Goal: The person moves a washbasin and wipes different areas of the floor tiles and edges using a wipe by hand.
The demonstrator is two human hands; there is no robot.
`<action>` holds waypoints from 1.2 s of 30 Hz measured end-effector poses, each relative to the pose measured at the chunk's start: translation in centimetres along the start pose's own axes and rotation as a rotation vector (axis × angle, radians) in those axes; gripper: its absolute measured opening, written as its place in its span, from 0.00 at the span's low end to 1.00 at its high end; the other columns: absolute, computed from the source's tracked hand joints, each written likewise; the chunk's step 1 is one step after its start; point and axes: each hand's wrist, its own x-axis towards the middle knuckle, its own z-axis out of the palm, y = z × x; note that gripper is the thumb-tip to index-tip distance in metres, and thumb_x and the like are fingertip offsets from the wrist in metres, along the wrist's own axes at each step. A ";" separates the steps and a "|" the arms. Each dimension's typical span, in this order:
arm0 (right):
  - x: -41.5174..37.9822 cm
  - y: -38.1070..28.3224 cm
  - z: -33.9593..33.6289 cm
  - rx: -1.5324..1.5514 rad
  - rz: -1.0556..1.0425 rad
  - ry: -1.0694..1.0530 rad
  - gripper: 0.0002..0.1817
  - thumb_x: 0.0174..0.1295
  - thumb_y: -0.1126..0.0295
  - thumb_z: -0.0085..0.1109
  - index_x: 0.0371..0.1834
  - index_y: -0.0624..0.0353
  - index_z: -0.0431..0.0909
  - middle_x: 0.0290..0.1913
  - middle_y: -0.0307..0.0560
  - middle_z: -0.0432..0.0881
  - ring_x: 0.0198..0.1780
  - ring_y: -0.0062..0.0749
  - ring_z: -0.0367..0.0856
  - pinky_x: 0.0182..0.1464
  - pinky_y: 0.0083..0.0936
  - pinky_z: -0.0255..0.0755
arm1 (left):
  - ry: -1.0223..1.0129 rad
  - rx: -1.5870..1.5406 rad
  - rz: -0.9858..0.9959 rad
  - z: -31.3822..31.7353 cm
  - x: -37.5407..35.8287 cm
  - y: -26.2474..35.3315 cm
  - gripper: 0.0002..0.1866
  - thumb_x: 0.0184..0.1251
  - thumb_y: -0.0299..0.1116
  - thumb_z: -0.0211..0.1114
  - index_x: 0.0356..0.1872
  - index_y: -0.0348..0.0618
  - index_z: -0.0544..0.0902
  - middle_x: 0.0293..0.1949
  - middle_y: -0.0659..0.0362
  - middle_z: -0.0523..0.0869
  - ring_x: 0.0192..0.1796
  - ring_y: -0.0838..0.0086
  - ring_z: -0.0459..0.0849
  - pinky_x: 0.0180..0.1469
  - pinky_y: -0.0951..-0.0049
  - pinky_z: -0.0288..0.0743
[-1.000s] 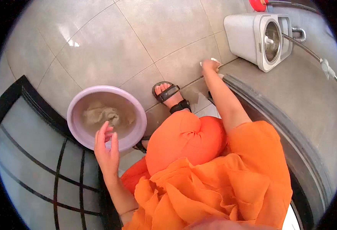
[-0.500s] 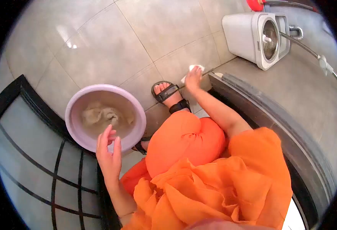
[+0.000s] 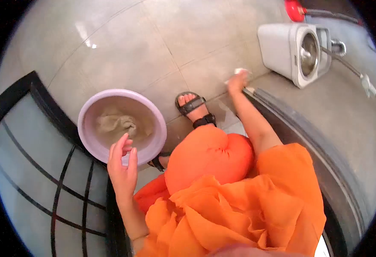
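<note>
Pressed against the tiled floor [image 3: 123,51] near the end of the door track, my right hand [image 3: 238,81] covers a small white cloth [image 3: 240,71]; its edges show beyond my fingers. My left hand [image 3: 123,162] hangs in the air by the near rim of a lilac basin [image 3: 85,139], fingers apart and holding nothing. Murky water fills the lower part of the basin, and a soaked pale cloth [image 3: 115,123] lies crumpled in it.
A framed glass door panel [image 3: 29,171] stands at left. The raised dark door track [image 3: 299,124] runs along my right. Beyond it lies a white mop bucket [image 3: 277,51] with a metal pole [image 3: 344,62] and a red object [image 3: 295,10]. My sandalled foot [image 3: 191,105] is beside the basin.
My right hand has slid rightward with the white cloth, toward the mop bucket. The whole view has shifted slightly. My left hand stays raised by the basin.
</note>
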 end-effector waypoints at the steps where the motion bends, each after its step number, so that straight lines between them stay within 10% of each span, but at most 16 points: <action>1: 1.8 -1.9 -0.8 -0.056 0.062 0.026 0.32 0.62 0.66 0.44 0.66 0.71 0.50 0.70 0.60 0.49 0.70 0.51 0.48 0.67 0.42 0.49 | 0.032 0.006 0.002 -0.2 0.0 -0.1 0.19 0.58 0.22 0.57 0.53 0.38 0.74 0.41 0.55 0.79 0.39 0.73 0.77 0.44 0.74 0.71; 3: 3.0 -5.1 -2.0 -0.189 0.201 0.075 0.32 0.62 0.65 0.42 0.66 0.71 0.49 0.70 0.59 0.49 0.70 0.51 0.47 0.66 0.45 0.50 | 0.069 0.006 -0.028 -0.3 -0.5 -0.6 0.19 0.57 0.21 0.58 0.53 0.38 0.74 0.40 0.54 0.79 0.38 0.71 0.77 0.44 0.73 0.71; 6: 2.7 -6.0 3.8 -0.617 -0.234 0.190 0.31 0.62 0.66 0.42 0.66 0.72 0.50 0.70 0.59 0.49 0.71 0.52 0.46 0.67 0.47 0.46 | 0.068 0.005 -0.073 0.2 -0.4 -1.2 0.20 0.57 0.22 0.58 0.53 0.39 0.74 0.41 0.55 0.79 0.39 0.72 0.78 0.44 0.73 0.71; 7: 2.6 -7.1 7.6 0.076 -0.345 0.185 0.28 0.63 0.66 0.42 0.66 0.66 0.54 0.70 0.55 0.50 0.70 0.49 0.48 0.68 0.41 0.46 | 0.048 0.018 -0.089 0.4 -0.5 -1.1 0.20 0.58 0.22 0.58 0.54 0.40 0.74 0.42 0.56 0.79 0.40 0.73 0.78 0.45 0.74 0.71; 9: -2.3 -13.0 10.0 0.273 -0.514 0.130 0.24 0.64 0.69 0.42 0.64 0.61 0.60 0.70 0.50 0.52 0.70 0.41 0.51 0.68 0.35 0.46 | 0.000 0.029 -0.090 0.6 -0.8 -0.6 0.20 0.58 0.23 0.57 0.54 0.41 0.74 0.42 0.57 0.80 0.41 0.73 0.78 0.46 0.75 0.71; 10: -5.4 -17.2 8.0 -0.220 -0.591 0.099 0.23 0.64 0.72 0.41 0.63 0.62 0.61 0.70 0.49 0.52 0.70 0.36 0.52 0.69 0.35 0.46 | -0.020 0.030 -0.070 0.6 -0.7 -0.1 0.20 0.58 0.22 0.57 0.54 0.41 0.74 0.42 0.57 0.80 0.41 0.73 0.78 0.46 0.75 0.71; 13: -3.4 -18.6 8.8 0.009 -0.673 0.013 0.21 0.63 0.75 0.43 0.61 0.62 0.64 0.67 0.49 0.60 0.67 0.32 0.57 0.66 0.33 0.53 | 0.022 0.035 -0.025 -0.3 -0.9 0.4 0.20 0.57 0.22 0.58 0.53 0.40 0.74 0.42 0.57 0.79 0.40 0.73 0.78 0.46 0.75 0.71; 15: -2.2 -21.1 3.4 0.488 -0.240 -0.317 0.21 0.64 0.73 0.44 0.62 0.61 0.64 0.60 0.50 0.69 0.62 0.36 0.65 0.60 0.30 0.61 | 0.077 0.022 -0.044 -0.9 -1.3 -0.1 0.20 0.57 0.22 0.58 0.53 0.40 0.75 0.42 0.56 0.79 0.40 0.73 0.78 0.45 0.75 0.71; 20: 6.8 -19.4 6.8 0.330 -0.337 0.009 0.20 0.67 0.64 0.43 0.57 0.65 0.70 0.55 0.54 0.72 0.55 0.42 0.71 0.54 0.33 0.65 | 0.089 -0.029 -0.192 -0.7 -1.6 -1.7 0.20 0.56 0.22 0.58 0.53 0.41 0.75 0.41 0.56 0.80 0.40 0.73 0.78 0.45 0.75 0.71; 22: 3.4 -22.3 7.2 0.372 -0.200 -0.307 0.20 0.66 0.64 0.44 0.57 0.64 0.70 0.59 0.55 0.68 0.57 0.44 0.68 0.57 0.33 0.63 | 0.043 -0.010 -0.154 -0.4 -1.4 -1.6 0.20 0.56 0.22 0.59 0.53 0.41 0.75 0.41 0.56 0.80 0.39 0.73 0.78 0.44 0.74 0.71; 28: -6.1 -19.3 6.3 -0.082 -1.178 -0.255 0.24 0.57 0.73 0.53 0.59 0.52 0.69 0.62 0.56 0.63 0.61 0.49 0.62 0.64 0.35 0.56 | 0.044 0.021 -0.042 -0.7 -1.0 -2.1 0.19 0.56 0.25 0.62 0.50 0.40 0.75 0.39 0.54 0.80 0.38 0.66 0.79 0.42 0.70 0.73; 36: -2.1 -16.3 3.9 -0.243 -1.181 -0.480 0.16 0.51 0.74 0.57 0.45 0.55 0.77 0.51 0.49 0.75 0.48 0.47 0.74 0.49 0.37 0.70 | 0.037 0.025 -0.060 -1.1 -0.9 -2.3 0.19 0.55 0.24 0.61 0.51 0.40 0.75 0.40 0.55 0.80 0.38 0.67 0.79 0.44 0.72 0.72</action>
